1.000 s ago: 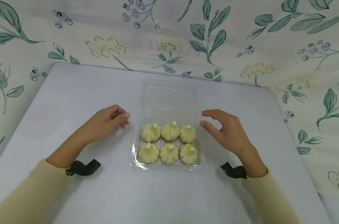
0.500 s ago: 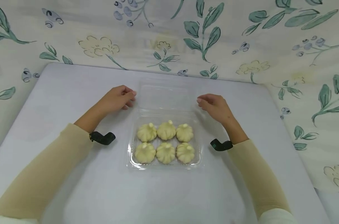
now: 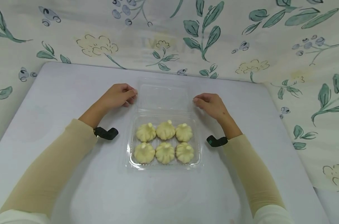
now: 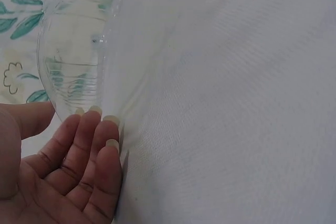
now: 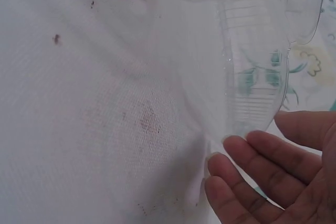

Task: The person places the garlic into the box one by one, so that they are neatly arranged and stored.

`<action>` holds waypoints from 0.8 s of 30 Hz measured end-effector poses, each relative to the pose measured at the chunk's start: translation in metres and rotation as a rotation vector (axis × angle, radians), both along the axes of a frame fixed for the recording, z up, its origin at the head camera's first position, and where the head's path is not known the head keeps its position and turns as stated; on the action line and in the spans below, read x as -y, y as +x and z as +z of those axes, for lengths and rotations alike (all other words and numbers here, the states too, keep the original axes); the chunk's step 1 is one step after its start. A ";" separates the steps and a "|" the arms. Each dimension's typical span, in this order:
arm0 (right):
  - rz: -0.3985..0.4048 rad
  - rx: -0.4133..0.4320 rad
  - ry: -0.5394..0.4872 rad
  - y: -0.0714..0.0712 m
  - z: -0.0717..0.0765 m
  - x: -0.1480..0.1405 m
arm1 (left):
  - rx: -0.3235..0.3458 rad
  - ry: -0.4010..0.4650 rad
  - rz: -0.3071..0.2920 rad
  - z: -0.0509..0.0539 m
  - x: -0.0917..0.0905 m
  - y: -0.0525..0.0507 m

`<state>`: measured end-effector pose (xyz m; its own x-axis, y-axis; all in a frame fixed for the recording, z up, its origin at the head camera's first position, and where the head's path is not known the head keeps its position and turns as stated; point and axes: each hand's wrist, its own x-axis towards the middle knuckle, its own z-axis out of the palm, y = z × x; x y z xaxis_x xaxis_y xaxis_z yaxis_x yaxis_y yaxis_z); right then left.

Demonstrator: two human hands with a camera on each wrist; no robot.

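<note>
A clear plastic clamshell container lies on the table with its lid folded back. In its base sit several pale yellow, ribbed round pieces, each with a short stub on top, in two rows. My left hand pinches the lid's left edge near the far corner. At the opposite edge, my right hand pinches the lid between thumb and fingers. In the left wrist view, the lid's curved wall meets the thumb and fingertips. The right wrist view has the lid's other side wall at the fingertips.
A white table bears the container. Floral-patterned cloth rises behind the table's far edge and continues along both sides. Black wrist-camera mounts stick out from both wrists.
Both hands have moved away from the body, from beside the container's base to the lid's side edges, and now take hold of it. The yellow pieces stay in place.
</note>
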<state>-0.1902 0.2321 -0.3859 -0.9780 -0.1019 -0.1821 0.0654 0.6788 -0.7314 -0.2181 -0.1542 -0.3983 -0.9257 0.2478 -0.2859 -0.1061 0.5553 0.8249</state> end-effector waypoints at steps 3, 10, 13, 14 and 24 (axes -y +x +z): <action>0.003 0.007 -0.011 -0.001 0.001 0.000 | -0.006 -0.004 0.001 0.000 0.000 0.000; 0.007 0.009 -0.011 -0.001 0.002 0.001 | -0.026 0.003 0.003 0.000 -0.001 0.001; 0.012 0.003 -0.011 -0.001 0.003 -0.001 | -0.078 -0.002 0.011 0.001 -0.003 0.003; 0.015 -0.004 -0.013 -0.001 0.003 -0.002 | -0.101 -0.003 0.016 0.001 -0.003 0.004; 0.023 -0.131 -0.065 0.003 0.016 -0.005 | -0.290 0.004 0.038 0.017 -0.004 0.015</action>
